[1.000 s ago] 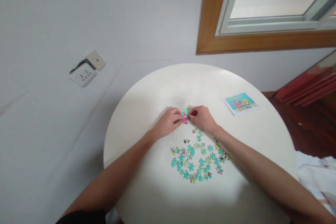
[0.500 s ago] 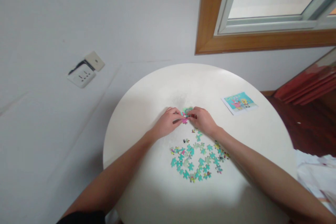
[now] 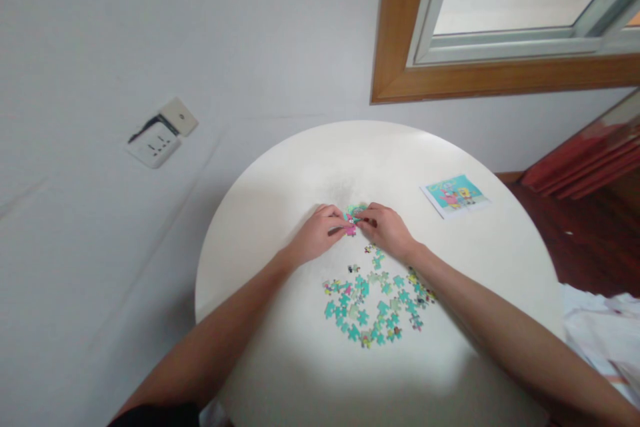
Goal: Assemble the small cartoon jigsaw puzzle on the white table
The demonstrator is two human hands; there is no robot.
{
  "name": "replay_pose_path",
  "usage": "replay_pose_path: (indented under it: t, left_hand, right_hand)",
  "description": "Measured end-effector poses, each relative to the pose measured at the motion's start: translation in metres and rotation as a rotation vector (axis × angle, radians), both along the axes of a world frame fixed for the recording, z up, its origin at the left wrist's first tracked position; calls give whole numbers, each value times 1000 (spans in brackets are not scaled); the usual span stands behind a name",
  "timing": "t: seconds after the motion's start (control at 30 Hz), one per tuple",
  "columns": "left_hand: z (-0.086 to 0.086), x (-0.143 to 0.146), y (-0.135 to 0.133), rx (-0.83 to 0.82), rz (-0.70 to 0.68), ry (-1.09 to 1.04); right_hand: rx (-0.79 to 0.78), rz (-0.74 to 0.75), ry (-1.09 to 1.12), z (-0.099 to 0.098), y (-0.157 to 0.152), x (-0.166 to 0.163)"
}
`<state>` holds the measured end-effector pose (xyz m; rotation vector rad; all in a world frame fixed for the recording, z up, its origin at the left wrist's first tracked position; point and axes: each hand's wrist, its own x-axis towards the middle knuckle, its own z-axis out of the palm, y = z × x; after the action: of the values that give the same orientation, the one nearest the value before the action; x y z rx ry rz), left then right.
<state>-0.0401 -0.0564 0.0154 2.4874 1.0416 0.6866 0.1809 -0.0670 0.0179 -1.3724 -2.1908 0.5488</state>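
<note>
Both my hands meet at the middle of a round white table (image 3: 280, 187). My left hand (image 3: 317, 235) and my right hand (image 3: 385, 230) pinch a small joined cluster of pink and teal puzzle pieces (image 3: 353, 220) between their fingertips. Closer to me lies a loose scatter of several teal puzzle pieces (image 3: 375, 303), between my forearms. The fingers of both hands are curled and pressed together on the cluster.
A small picture card (image 3: 455, 195) with cartoon figures lies at the table's right side. A wall socket plate (image 3: 161, 140) sits on the white wall at left. A wood-framed window (image 3: 500, 20) is at upper right. Red boards (image 3: 585, 167) lean by the dark floor at right.
My hands stay together on the small cluster, with only slight finger shifts. The view has drifted a little.
</note>
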Motion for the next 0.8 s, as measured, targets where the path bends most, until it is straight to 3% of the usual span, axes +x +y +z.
replay_pose_path:
  t: [0.6,0.8]
  left_hand:
    - [0,0,0,-16,-3,-5]
    - [-2,0,1,-16,0,-5]
  right_hand:
    - [56,-67,89,-10,-2,7]
    - [74,12,14,-7,-5,4]
